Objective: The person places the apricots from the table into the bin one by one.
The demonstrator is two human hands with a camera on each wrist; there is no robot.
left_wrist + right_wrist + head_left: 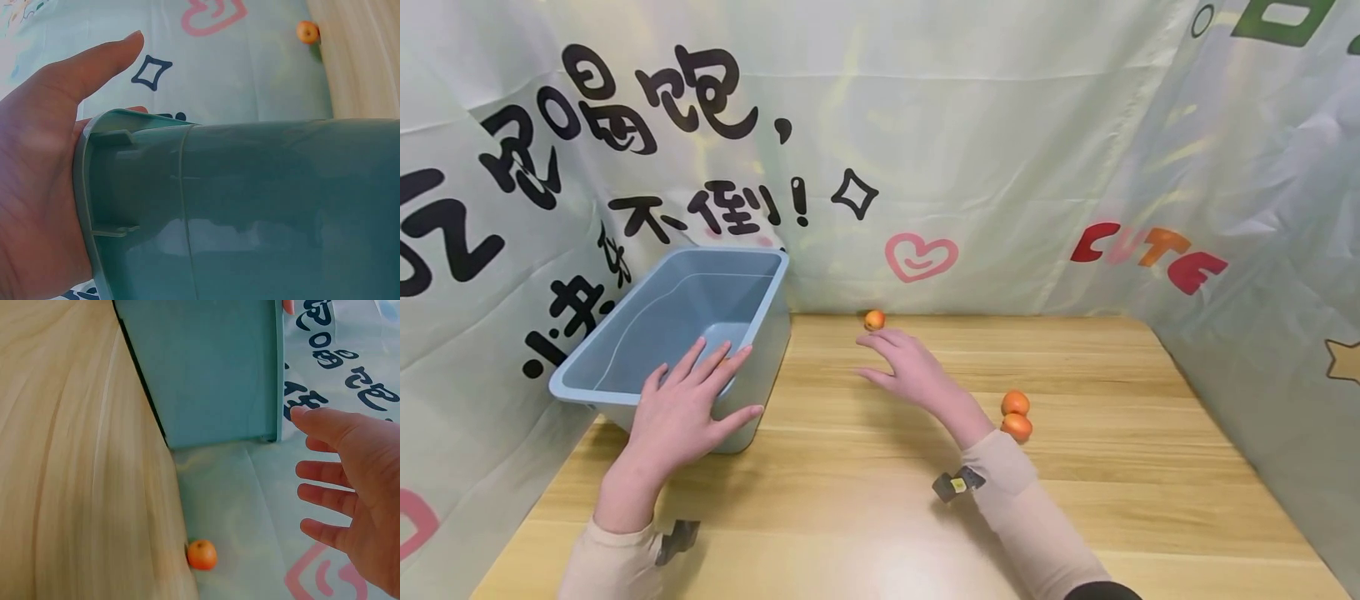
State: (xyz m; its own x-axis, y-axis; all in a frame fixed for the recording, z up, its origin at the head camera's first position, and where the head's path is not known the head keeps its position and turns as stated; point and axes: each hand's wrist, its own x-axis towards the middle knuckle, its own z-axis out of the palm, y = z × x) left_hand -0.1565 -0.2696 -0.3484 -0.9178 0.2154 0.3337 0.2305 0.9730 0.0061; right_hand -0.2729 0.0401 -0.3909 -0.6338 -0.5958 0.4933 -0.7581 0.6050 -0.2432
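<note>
A blue-grey plastic tub [767, 333] stands at the left of the table. My left hand [681, 408] rests on its near rim with fingers spread over the opening, and in the left wrist view the palm [37, 187] lies against the rim. My right hand [913, 371] is held above the table right of the tub, fingers apart and nothing in them. Just beyond its fingertips, at the table's back edge, sits a small orange fruit [875, 320]. Two more orange fruits [1016, 403] lie together right of the right forearm.
The wooden table [850, 500] is walled at the back and sides by a printed cloth [1000, 150]. The tub's left side is close to the left cloth. Small dark cameras [958, 483] are strapped at both wrists.
</note>
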